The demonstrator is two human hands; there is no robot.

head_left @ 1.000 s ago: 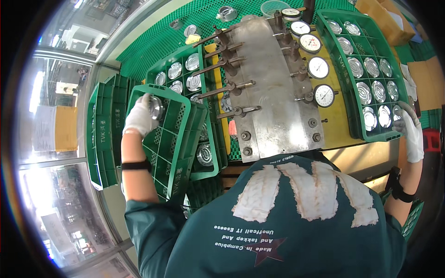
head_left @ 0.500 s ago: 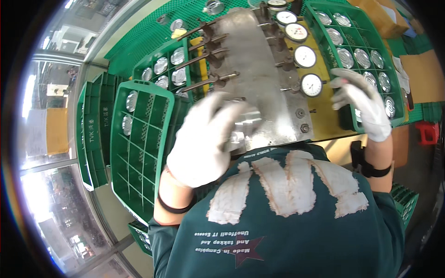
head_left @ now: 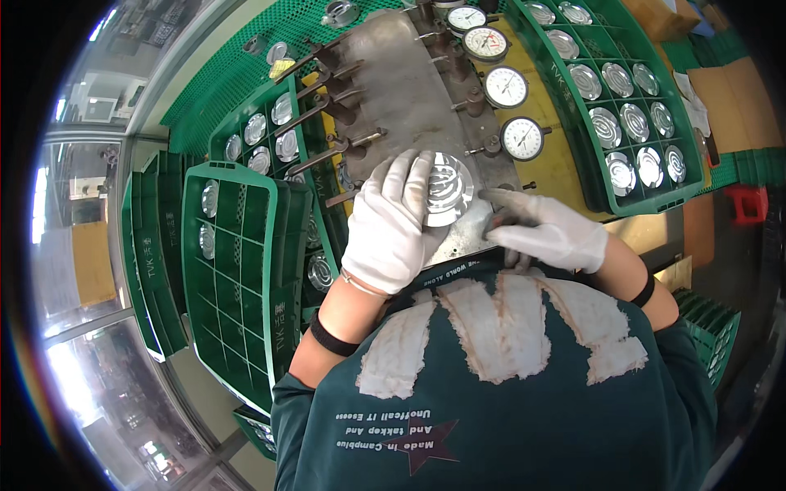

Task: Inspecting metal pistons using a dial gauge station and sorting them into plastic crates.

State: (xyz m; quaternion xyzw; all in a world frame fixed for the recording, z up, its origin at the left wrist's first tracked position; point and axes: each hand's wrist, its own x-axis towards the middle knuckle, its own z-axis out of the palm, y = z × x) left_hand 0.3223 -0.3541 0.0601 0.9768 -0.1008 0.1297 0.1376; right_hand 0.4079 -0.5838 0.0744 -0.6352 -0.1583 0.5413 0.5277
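A round silver piston [head_left: 452, 186] with a ringed top face is at the near part of the steel plate [head_left: 401, 90]. My gloved left hand [head_left: 388, 222] wraps around its left side, with fingers over the upper edge. Just right of the piston is my gloved right hand [head_left: 553, 232], thumb and fingers apart and fingertips darkened; I see nothing held in it. Dial gauges, including the nearest one [head_left: 521, 138], line the plate's right side. Metal clamp arms [head_left: 352, 141] stand along its left side.
A green divided crate [head_left: 586, 131] of pistons stands right of the gauges. Left of the plate, another crate [head_left: 270, 229] has two visible pistons, with a further piston crate [head_left: 214, 147] behind it. More green crates [head_left: 151, 245] stand at far left. A red stool [head_left: 747, 204] is at far right.
My right hand has moved left from the right crate to beside the piston. My left hand has brought the piston's ringed face into clear view over the plate. The head view has shifted.
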